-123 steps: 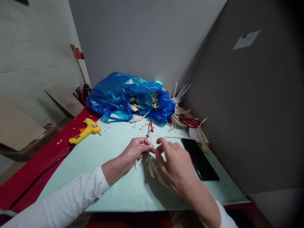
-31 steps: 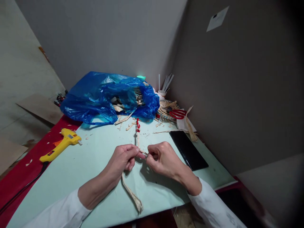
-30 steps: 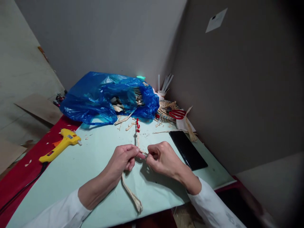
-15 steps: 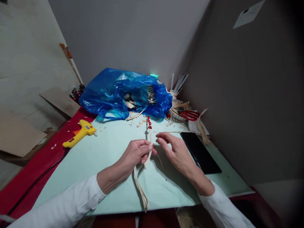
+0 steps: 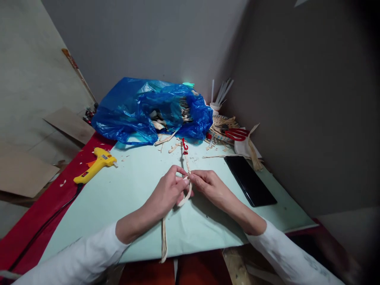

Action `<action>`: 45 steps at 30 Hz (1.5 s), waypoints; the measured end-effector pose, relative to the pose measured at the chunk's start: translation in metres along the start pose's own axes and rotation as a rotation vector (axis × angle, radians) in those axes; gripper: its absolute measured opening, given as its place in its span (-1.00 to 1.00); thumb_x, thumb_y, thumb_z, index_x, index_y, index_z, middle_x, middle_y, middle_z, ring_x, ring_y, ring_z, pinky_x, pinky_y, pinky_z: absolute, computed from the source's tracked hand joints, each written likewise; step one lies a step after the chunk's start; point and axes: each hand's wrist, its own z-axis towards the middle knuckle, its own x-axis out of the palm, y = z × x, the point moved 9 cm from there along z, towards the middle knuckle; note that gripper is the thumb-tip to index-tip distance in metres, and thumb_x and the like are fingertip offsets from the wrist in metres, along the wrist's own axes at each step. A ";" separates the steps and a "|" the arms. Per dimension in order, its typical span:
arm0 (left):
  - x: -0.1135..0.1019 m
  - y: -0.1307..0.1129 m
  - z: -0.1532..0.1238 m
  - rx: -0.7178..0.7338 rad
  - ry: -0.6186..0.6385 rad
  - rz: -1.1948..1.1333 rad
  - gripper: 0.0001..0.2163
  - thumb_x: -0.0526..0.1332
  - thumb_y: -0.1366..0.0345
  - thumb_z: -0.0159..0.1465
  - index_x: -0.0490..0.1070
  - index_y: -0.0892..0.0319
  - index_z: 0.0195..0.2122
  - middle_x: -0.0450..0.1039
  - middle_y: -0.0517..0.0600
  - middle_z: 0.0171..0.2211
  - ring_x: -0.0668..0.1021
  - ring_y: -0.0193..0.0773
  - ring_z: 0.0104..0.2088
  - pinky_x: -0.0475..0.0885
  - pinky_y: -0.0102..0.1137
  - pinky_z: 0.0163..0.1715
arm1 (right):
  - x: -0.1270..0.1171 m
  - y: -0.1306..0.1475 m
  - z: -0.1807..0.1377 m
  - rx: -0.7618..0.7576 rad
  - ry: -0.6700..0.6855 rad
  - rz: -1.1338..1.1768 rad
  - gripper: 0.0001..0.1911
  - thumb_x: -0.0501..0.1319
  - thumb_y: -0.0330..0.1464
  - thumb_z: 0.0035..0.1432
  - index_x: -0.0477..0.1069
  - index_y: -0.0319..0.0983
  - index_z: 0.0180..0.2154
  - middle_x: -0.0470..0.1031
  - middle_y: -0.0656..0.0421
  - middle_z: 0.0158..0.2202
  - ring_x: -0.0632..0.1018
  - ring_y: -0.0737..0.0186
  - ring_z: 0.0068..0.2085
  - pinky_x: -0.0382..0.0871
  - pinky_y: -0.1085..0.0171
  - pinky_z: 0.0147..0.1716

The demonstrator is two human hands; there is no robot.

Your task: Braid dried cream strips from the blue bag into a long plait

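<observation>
A thin braid (image 5: 187, 163) of pale dried plant strips, much like corn husk, runs away from my hands over the pale green cover. Red cord (image 5: 185, 147) is tied at its far end. My left hand (image 5: 170, 190) pinches the near part of the braid between thumb and fingers. Close against it, my right hand (image 5: 209, 185) has thumb and forefinger closed on the same braid. One loose strip (image 5: 186, 198) curves below the fingers. A longer strip (image 5: 164, 241) hangs from under my left hand toward the table's near edge. The fingertips partly hide the crossing point.
A yellow glue gun (image 5: 96, 164) lies left, its cord trailing nearer. Behind is a blue plastic bag (image 5: 118, 107) with dry strips inside. To the right are a black phone-like slab (image 5: 249, 180), red-handled scissors (image 5: 236, 134) and a cup of white sticks (image 5: 215, 107).
My right hand has moved left from a raised, loose pose and closed on the braid beside my left hand. The long hanging strip has shifted left. The view has tilted slightly.
</observation>
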 end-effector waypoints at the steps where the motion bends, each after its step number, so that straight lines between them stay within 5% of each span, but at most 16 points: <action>1: -0.003 -0.004 -0.003 0.021 -0.038 0.094 -0.85 0.08 0.21 0.30 0.18 0.12 -0.17 0.46 -0.13 -0.51 0.27 -0.46 -0.69 0.13 -0.52 -0.66 | -0.004 0.002 -0.001 0.002 -0.030 0.004 -0.54 0.01 -0.17 0.33 0.28 -0.26 -0.55 0.22 0.28 -0.63 0.19 0.39 -0.55 0.03 0.34 -0.50; 4: -0.006 -0.018 -0.010 0.061 -0.109 0.346 -0.82 0.04 0.18 0.34 0.28 0.15 -0.32 0.45 -0.11 -0.55 0.31 -0.44 -0.66 0.18 -0.49 -0.60 | -0.010 0.004 -0.003 0.009 -0.086 0.050 -0.54 0.03 -0.17 0.31 0.30 -0.26 -0.57 0.24 0.27 -0.64 0.22 0.38 -0.56 0.06 0.34 -0.50; 9: 0.013 -0.028 -0.015 0.184 -0.034 0.546 -0.76 -0.02 0.29 0.36 0.35 0.18 -0.39 0.44 -0.08 -0.55 0.44 -0.37 -0.53 0.30 -0.44 -0.41 | 0.003 -0.005 -0.004 0.082 0.009 0.395 -0.65 0.10 -0.18 0.27 0.48 -0.31 -0.33 0.30 0.24 -0.59 0.32 0.36 -0.51 0.11 0.35 -0.47; 16: 0.025 -0.045 -0.030 0.520 -0.080 0.843 -0.68 0.05 0.25 0.34 0.26 0.17 -0.57 0.28 -0.09 -0.63 0.33 -0.34 -0.56 0.20 -0.37 -0.43 | 0.006 -0.007 -0.005 0.125 0.007 0.634 -0.69 0.21 -0.20 0.20 0.50 -0.34 -0.24 0.27 0.27 -0.55 0.09 0.48 -0.58 -0.12 0.37 -0.59; 18: 0.009 -0.057 -0.031 0.554 -0.230 0.785 -0.67 0.07 0.24 0.33 0.25 0.17 -0.59 0.23 -0.09 -0.62 0.32 -0.32 -0.51 0.19 -0.37 -0.41 | 0.005 -0.006 -0.005 0.125 0.010 0.655 -0.71 0.22 -0.19 0.19 0.46 -0.32 -0.30 0.26 0.28 -0.55 0.06 0.48 -0.59 -0.15 0.37 -0.60; 21: -0.021 -0.049 -0.016 0.371 -0.347 0.492 -0.80 0.12 0.23 0.31 0.31 0.17 -0.44 0.34 -0.05 -0.46 0.40 -0.28 -0.35 0.24 -0.38 -0.32 | 0.010 -0.004 -0.006 0.141 0.072 0.686 -0.68 0.20 -0.15 0.19 0.35 -0.28 -0.43 0.19 0.31 -0.56 0.07 0.48 -0.59 -0.13 0.38 -0.60; 26: 0.006 -0.006 0.013 0.023 0.107 -0.159 -0.82 0.10 0.17 0.31 0.25 0.18 -0.23 0.37 -0.05 -0.46 0.38 -0.39 -0.48 0.23 -0.48 -0.48 | 0.017 0.006 -0.009 0.073 0.148 0.680 -0.67 0.13 -0.15 0.26 0.26 -0.24 -0.43 0.27 0.22 -0.43 0.30 0.37 -0.41 0.14 0.38 -0.42; 33: 0.012 0.013 0.009 -0.176 0.105 -0.320 -0.77 0.22 0.17 0.22 0.23 0.17 -0.24 0.25 -0.18 -0.61 -0.04 -0.56 -0.69 -0.20 -0.54 -0.70 | 0.011 0.008 -0.011 -0.021 0.082 0.272 -0.76 0.00 -0.21 0.35 0.30 -0.23 -0.21 0.36 0.23 -0.43 0.39 0.31 -0.36 0.24 0.31 -0.27; 37: 0.010 0.019 0.006 -0.222 0.045 -0.268 -0.79 0.23 0.18 0.18 0.26 0.20 -0.37 0.16 -0.22 -0.64 0.00 -0.57 -0.72 -0.18 -0.53 -0.73 | 0.007 0.010 -0.023 0.018 -0.022 -0.019 -0.80 -0.06 -0.30 0.37 0.15 -0.22 -0.03 0.43 0.24 -0.44 0.44 0.27 -0.37 0.24 0.29 -0.29; 41: 0.006 0.013 0.005 -0.168 0.003 -0.096 -0.74 0.17 0.16 0.20 0.23 0.21 -0.51 0.24 -0.16 -0.64 0.09 -0.57 -0.74 -0.11 -0.51 -0.72 | 0.004 0.017 -0.029 0.062 0.017 -0.290 -0.78 -0.08 -0.34 0.36 0.16 -0.23 -0.01 0.46 0.19 -0.44 0.40 0.25 -0.46 0.17 0.32 -0.43; 45: 0.000 0.006 0.004 -0.126 -0.042 0.019 -0.74 0.14 0.16 0.21 0.25 0.21 -0.52 0.29 -0.13 -0.62 0.11 -0.54 -0.71 -0.07 -0.50 -0.69 | -0.040 0.020 -0.015 0.058 -0.033 -0.708 -0.77 -0.05 -0.39 0.34 0.34 -0.26 -0.11 0.50 0.05 -0.32 0.46 0.20 -0.34 0.17 0.31 -0.38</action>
